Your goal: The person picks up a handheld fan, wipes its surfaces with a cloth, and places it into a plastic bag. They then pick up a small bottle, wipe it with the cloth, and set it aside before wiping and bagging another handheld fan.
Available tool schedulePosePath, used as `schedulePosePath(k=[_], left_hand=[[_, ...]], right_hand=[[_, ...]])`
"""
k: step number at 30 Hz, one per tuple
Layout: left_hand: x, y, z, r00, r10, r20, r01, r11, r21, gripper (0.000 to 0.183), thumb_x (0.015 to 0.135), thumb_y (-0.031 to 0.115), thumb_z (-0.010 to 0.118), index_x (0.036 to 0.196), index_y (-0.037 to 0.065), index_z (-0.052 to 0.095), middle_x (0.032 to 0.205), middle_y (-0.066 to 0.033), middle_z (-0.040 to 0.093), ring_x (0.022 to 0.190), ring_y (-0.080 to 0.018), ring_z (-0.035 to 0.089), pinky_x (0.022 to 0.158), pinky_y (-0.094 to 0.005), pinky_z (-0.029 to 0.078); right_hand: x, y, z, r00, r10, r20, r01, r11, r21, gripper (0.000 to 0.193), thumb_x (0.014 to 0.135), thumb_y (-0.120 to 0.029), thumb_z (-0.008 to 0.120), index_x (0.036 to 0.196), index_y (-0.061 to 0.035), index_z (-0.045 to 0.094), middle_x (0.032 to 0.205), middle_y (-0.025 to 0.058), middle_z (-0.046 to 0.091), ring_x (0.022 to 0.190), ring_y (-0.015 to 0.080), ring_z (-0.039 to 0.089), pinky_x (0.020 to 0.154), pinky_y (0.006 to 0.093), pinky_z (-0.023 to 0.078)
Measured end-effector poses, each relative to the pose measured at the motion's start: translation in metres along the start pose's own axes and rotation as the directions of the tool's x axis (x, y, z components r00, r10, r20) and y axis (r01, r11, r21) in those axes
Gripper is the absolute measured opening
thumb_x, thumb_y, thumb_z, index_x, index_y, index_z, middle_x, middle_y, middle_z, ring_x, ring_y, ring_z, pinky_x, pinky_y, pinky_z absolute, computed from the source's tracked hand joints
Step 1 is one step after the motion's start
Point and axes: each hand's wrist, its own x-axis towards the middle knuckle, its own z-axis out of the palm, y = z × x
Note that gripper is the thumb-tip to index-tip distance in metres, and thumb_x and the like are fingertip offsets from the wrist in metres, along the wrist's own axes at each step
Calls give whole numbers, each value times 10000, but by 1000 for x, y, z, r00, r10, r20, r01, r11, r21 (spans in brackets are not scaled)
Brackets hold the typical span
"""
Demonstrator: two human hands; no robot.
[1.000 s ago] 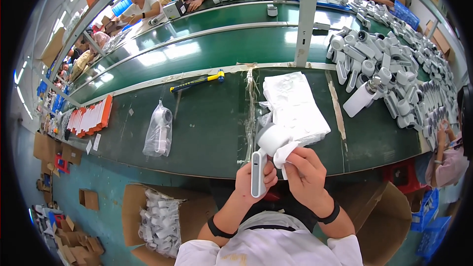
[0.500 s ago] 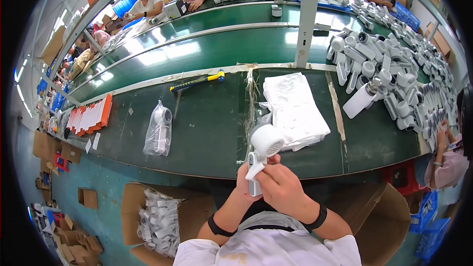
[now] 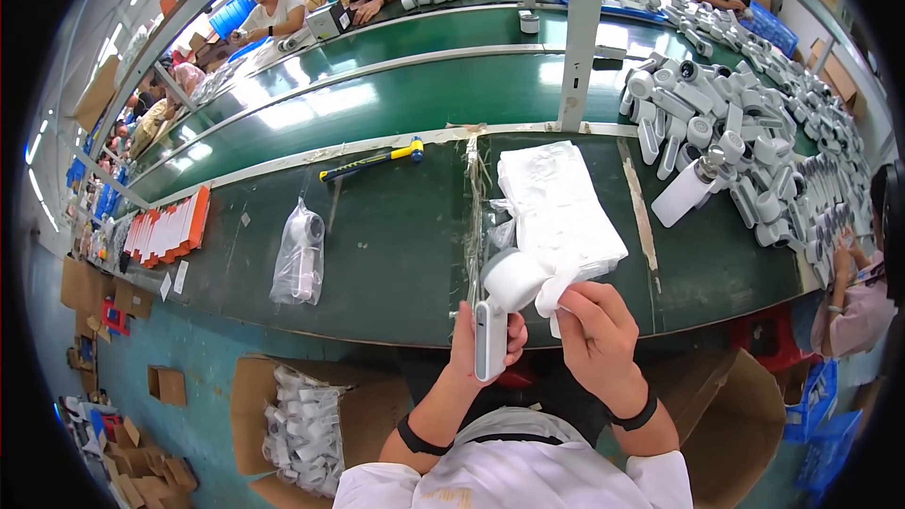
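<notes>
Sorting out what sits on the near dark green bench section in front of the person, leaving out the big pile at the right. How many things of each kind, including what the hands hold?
White handheld device, held in the left hand and wiped by the right hand: 1
Bagged white device: 1
Stack of white cloths: 1
Yellow-handled hammer: 1
Total: 4

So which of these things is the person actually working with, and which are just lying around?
In use:
- white handheld device, held in the left hand
- white cloth, pinched by the right hand
- stack of white cloths just behind

Lying about:
- bagged device
- hammer
- pile of white devices
- orange-edged cards
- cardboard box of bagged units
</notes>
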Motion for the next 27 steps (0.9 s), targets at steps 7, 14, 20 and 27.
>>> schedulePosePath(k=[7,14,20,27], left_hand=[[-5,-11,9,967,197,-163,-108,892,439,467,841,328,705,1142,8,545,759,-57,587,553,-105,528,466,-226,451],[-7,-11,12,971,180,-158,-101,906,411,349,881,269,657,1106,26,549,750,-49,575,556,-98,525,460,-212,442],[-7,-12,24,944,178,-279,-29,885,465,289,885,246,652,1058,40,549,726,-24,541,556,-87,502,447,-211,425],[-10,-9,20,969,138,-206,-47,918,394,315,884,273,653,1068,44,538,720,-19,507,579,-87,488,446,-207,403]], right_hand=[[7,-8,7,952,-199,231,243,953,-181,349,633,51,668,968,-48,657,962,76,603,828,245,582,720,353,500],[3,15,10,971,-182,155,201,973,-116,342,665,-39,670,1004,-58,642,1001,74,599,876,264,577,758,354,471],[-13,20,10,966,-217,139,246,935,-255,320,655,-58,666,974,-86,664,1068,40,588,963,251,544,821,381,421],[-1,31,-3,994,54,-97,-66,990,-127,222,670,62,683,870,-31,656,929,99,600,888,302,555,767,387,461]])
